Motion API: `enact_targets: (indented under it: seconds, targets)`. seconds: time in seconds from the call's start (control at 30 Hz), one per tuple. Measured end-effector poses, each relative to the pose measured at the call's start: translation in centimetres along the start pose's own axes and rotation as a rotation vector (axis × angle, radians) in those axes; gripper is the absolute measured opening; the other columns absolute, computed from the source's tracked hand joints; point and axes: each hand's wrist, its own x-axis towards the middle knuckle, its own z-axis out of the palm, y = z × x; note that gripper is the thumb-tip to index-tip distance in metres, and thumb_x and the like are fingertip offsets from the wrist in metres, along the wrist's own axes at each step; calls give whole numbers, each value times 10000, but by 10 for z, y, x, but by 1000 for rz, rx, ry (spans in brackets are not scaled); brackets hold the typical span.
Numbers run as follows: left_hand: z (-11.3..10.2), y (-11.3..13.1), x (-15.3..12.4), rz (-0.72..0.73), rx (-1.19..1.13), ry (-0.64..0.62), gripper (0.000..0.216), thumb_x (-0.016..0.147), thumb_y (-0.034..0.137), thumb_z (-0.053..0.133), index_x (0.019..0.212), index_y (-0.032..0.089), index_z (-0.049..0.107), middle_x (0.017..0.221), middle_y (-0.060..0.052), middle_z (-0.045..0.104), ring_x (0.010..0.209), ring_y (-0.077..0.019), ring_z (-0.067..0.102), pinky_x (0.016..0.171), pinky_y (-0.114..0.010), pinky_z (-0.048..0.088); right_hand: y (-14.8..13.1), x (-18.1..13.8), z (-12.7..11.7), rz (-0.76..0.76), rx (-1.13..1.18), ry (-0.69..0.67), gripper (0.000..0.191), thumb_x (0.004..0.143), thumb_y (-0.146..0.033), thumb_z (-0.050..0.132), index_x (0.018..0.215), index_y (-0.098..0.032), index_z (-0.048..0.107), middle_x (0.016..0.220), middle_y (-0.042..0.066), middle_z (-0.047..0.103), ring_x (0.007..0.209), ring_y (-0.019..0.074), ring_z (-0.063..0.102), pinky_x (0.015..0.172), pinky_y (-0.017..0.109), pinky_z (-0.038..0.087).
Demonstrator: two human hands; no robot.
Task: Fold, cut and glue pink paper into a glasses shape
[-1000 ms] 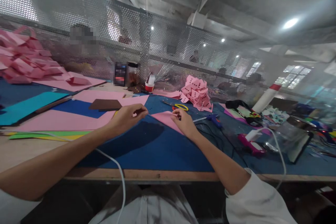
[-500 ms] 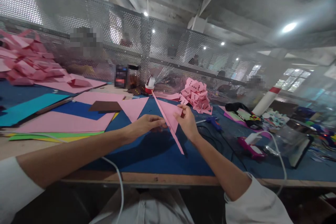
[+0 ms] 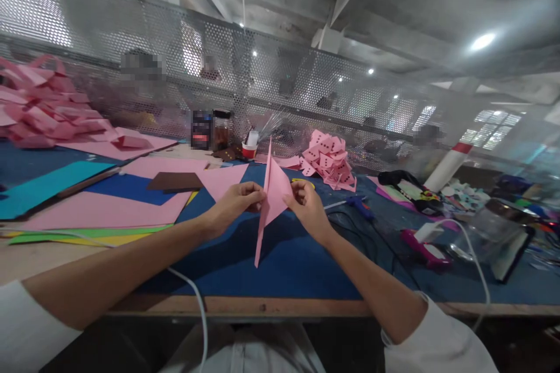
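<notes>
Above the blue mat (image 3: 306, 274) I hold a pink foam or paper piece (image 3: 276, 189), with a long narrow strip running along its left edge and pointing down toward me. My left hand (image 3: 242, 201) pinches the strip side near its middle. The right edge is gripped between thumb and fingers of my right hand (image 3: 306, 204). Behind my left hand, a pink triangular sheet (image 3: 222, 179) lies flat. Partly hidden behind my right hand is a small yellow object (image 3: 301, 182), whose kind I cannot make out.
A blue glue gun (image 3: 359, 207) lies right of my right hand, with its dark cord. Pink dotted pieces (image 3: 326, 157) are heaped behind. Stacked coloured sheets (image 3: 109, 210) and a brown piece (image 3: 175, 180) lie left. A magenta power strip (image 3: 426, 249) is at right.
The pink piece has turned more upright, its strip swinging to nearly vertical and its lower end moving left. Both hands have shifted slightly left. The yellow object has come into view.
</notes>
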Motion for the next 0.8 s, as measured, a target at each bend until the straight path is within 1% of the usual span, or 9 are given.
enact_targets:
  seconds: [0.1,0.2,0.27,0.33,0.43,0.53,0.63,0.73,0.8]
  targets:
    - [-2,-1,1,-4,-2,22,250,753,389,714,772,159,618,696,9,592,642,-115,525,663,-253,446,-4,-1,-2,8,56,-35,318,850,-373,664,1088,-206,534,943,33,621,799,166,624,707,299,549]
    - [-5,-2,2,-46,-10,27,264,744,405,712,758,159,617,678,16,570,622,-107,497,630,-237,428,-10,-2,-6,-30,63,-78,232,942,-298,511,1158,-215,527,935,33,638,795,164,642,736,308,551]
    - [-8,-2,2,-73,5,31,283,731,423,717,755,159,618,679,20,561,614,-102,483,609,-225,412,-12,-2,-9,-136,-59,-66,275,950,-183,422,1197,-223,537,978,43,640,876,174,646,803,323,541]
    - [-10,-2,3,-91,41,31,292,715,431,720,770,161,625,677,25,555,605,-101,476,589,-220,394,-13,-3,-12,-286,-241,-43,406,909,-71,378,1241,-237,545,1050,57,626,974,185,626,881,345,516]
    - [-14,-2,4,-116,126,-4,302,707,434,706,808,157,641,664,25,557,575,-103,465,552,-226,361,-14,-4,-16,-460,-536,-31,548,853,9,400,1295,-274,558,1155,80,587,1096,221,569,995,403,452]
    - [-14,-1,4,-121,204,-67,285,707,410,673,819,148,652,667,13,588,563,-107,472,535,-230,345,-16,-6,-18,-505,-759,-96,584,839,2,495,1328,-310,566,1269,90,555,1214,273,488,1058,464,378]
    - [-11,-1,4,-102,263,-146,280,699,400,658,814,145,662,708,-12,634,602,-130,523,555,-244,374,-15,-7,-18,-534,-816,-218,578,834,-20,552,1333,-312,567,1311,79,558,1259,283,454,1080,485,333]
    - [-10,-4,4,-58,338,-169,306,707,411,667,847,139,681,742,-24,653,646,-145,552,574,-250,387,-9,-5,-18,-559,-795,-318,467,838,-24,557,1224,-277,631,1191,62,631,1179,255,511,1069,466,327]
    - [-13,-5,6,-27,390,-185,335,714,416,676,901,138,696,732,-15,644,643,-142,545,564,-244,374,-3,-3,-18,-563,-791,-347,348,849,-45,569,1114,-247,671,1101,58,663,1094,244,546,1033,448,347]
